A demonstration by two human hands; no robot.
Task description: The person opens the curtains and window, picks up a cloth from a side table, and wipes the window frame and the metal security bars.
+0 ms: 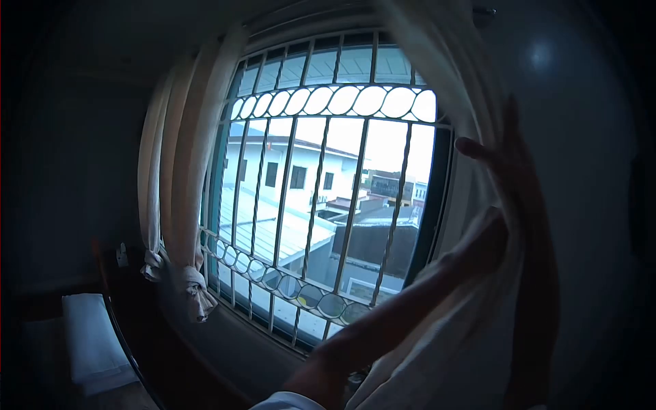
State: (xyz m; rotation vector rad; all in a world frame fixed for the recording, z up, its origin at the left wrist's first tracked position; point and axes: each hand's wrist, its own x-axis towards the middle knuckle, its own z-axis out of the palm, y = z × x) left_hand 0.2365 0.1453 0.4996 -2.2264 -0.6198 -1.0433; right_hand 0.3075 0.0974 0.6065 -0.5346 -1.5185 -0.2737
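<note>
A pale curtain hangs down the right side of the window and gathers between my two hands. My left hand reaches across from the lower middle and is closed on the curtain's edge; its fingers are mostly hidden in shadow and cloth. Higher up, my right hand lies against the gathered cloth, thumb stretched toward the window and fingers pointing up, apart from the thumb. Below my hands the curtain's lower part spreads toward the bottom of the view, partly behind my left forearm.
A window grille of twisted bars and rings covers the window, with buildings outside. On the left hangs another curtain, its lower ends knotted. A white folded item lies at lower left, beside a dark curved edge.
</note>
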